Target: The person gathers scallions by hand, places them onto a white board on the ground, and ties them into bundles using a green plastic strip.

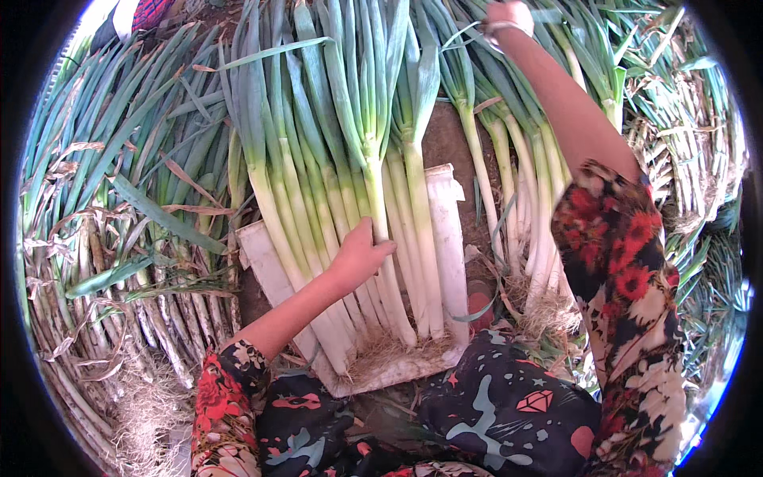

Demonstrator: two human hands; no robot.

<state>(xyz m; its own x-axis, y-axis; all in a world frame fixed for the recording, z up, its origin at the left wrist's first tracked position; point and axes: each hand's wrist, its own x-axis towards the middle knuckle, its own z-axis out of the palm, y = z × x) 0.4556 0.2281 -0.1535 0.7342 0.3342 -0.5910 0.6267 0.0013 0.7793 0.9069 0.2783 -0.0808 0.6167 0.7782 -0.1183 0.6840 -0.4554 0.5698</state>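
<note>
Large leeks with white stalks and blue-green leaves (270, 215) lie side by side in a white, open-fronted tray (449, 238), roots toward me. My left hand (362, 258) is closed round the stalk of one leek (373, 179) in the middle of this row, with the thumb across its front. At the far top edge my right hand (509, 17), with a band at the wrist, is curled above the leaves. A blurred pale green strip (547, 15) shows beside it; what the fingers hold cannot be made out.
Uncleaned leeks with dry brown leaves (127, 294) are piled at the left. More pale-stalked leeks (540, 199) lie right of the tray, partly behind my right arm. Another leek pile (683, 135) stands at the far right. My patterned-cloth knees (509, 405) border the tray's near side.
</note>
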